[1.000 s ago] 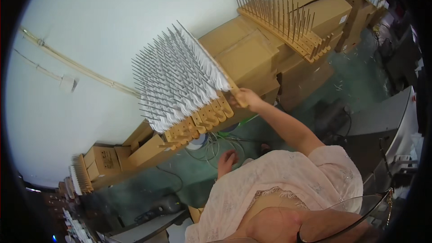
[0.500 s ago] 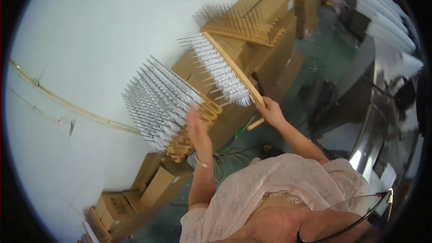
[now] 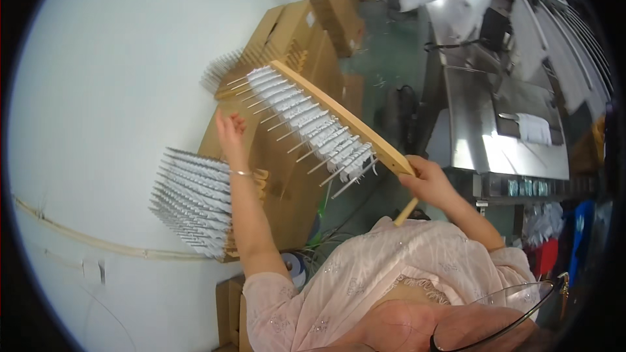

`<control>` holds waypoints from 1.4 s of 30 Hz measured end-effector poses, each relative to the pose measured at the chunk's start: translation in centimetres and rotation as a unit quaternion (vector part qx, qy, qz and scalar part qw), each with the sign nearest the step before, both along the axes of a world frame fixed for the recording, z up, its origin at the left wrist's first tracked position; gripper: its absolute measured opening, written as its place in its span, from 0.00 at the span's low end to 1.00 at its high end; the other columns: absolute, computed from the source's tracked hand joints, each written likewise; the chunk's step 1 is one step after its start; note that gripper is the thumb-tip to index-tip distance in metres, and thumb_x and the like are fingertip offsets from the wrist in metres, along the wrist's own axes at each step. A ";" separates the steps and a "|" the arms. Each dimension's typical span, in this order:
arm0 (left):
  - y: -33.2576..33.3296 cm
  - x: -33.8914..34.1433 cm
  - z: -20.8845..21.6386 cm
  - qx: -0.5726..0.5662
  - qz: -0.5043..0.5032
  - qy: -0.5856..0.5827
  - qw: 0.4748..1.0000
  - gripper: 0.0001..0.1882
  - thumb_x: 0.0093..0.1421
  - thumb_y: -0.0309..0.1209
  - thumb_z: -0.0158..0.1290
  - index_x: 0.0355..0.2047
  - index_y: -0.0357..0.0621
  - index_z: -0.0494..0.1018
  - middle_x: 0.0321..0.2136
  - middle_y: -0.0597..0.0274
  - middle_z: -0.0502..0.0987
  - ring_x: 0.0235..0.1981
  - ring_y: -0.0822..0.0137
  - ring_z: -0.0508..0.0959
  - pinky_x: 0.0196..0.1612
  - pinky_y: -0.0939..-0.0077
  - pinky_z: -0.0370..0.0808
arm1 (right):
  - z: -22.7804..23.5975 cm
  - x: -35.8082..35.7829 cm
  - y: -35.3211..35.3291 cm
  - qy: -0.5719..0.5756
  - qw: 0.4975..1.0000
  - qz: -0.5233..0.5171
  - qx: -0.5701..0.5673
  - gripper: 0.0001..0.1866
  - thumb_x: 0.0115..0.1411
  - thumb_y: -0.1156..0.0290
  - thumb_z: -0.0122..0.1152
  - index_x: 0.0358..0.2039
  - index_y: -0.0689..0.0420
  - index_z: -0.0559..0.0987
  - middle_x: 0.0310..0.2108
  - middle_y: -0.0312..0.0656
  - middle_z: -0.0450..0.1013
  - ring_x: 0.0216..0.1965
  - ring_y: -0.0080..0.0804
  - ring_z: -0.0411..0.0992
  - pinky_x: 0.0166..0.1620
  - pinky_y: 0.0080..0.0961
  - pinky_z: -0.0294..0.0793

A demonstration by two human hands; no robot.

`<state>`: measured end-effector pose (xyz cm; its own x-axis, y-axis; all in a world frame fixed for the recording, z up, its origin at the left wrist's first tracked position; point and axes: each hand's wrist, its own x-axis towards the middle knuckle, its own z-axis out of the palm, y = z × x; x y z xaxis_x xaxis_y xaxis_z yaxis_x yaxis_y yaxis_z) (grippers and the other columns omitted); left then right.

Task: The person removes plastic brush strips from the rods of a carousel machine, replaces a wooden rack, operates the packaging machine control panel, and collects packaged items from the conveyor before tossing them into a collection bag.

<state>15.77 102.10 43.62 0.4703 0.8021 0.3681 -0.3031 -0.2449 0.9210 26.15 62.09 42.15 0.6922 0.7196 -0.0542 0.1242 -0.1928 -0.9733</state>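
My right hand [image 3: 428, 181] grips the lower end of a long wooden bar [image 3: 343, 117] studded with thin rods that carry small white sleeves. The bar slants up and to the left in front of me. My left hand [image 3: 229, 132] is raised by the far end of the bar, fingers near the rod tips, with a thin bracelet on its wrist. Whether it touches the rods I cannot tell. A second rack of white-tipped rods [image 3: 190, 201] sits lower left on stacked cardboard boxes [image 3: 280, 156]. A third rack [image 3: 225, 75] lies further back on the boxes.
A white wall [image 3: 117, 91] fills the left side. A steel machine bench [image 3: 508, 124] with white rolls above it stands on the right. More cardboard boxes [image 3: 339, 6] stand at the back. Green floor [image 3: 385, 45] runs between boxes and bench.
My view has swung right. One rack now rests on the boxes at lower left. My left hand came up beside the bar that my right hand lifted away.
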 end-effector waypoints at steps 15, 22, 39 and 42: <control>-21.6 9.8 0.5 0.175 -0.025 0.016 0.984 0.09 0.58 0.30 0.41 0.31 0.37 0.68 0.24 0.65 0.70 0.20 0.77 0.66 0.19 0.87 0.63 | 4.0 11.1 -31.0 0.160 0.970 -0.084 0.166 0.13 0.45 0.74 0.55 0.34 0.62 0.72 0.25 0.40 0.70 0.18 0.20 0.65 0.20 0.15 0.66; -37.4 16.2 -0.3 0.339 -0.028 -0.027 0.940 0.07 0.55 0.25 0.44 0.30 0.34 0.70 0.20 0.62 0.69 0.14 0.75 0.64 0.17 0.85 0.61 | 0.8 22.2 -44.0 0.070 0.917 -0.267 0.288 0.10 0.47 0.68 0.56 0.27 0.56 0.67 0.17 0.38 0.66 0.15 0.24 0.67 0.15 0.15 0.63; -40.9 22.5 0.6 0.536 0.110 -0.077 0.833 0.07 0.51 0.24 0.46 0.29 0.33 0.69 0.26 0.53 0.73 0.26 0.59 0.74 0.29 0.74 0.69 | 3.3 34.5 -46.3 0.024 0.869 -0.280 0.406 0.08 0.50 0.65 0.51 0.29 0.56 0.70 0.24 0.36 0.67 0.21 0.24 0.65 0.17 0.17 0.65; -42.6 23.6 2.3 0.441 0.024 -0.080 0.894 0.09 0.52 0.29 0.48 0.28 0.34 0.70 0.24 0.54 0.72 0.24 0.60 0.73 0.28 0.74 0.69 | 2.3 37.8 -46.7 0.015 0.885 -0.244 0.395 0.09 0.50 0.64 0.51 0.28 0.56 0.70 0.22 0.36 0.67 0.22 0.23 0.66 0.18 0.16 0.66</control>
<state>39.39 59.45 45.93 0.3280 0.1844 0.9265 -0.3828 -0.8707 0.3088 63.97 15.37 44.41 0.9378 0.1560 0.3100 0.1866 0.5267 -0.8293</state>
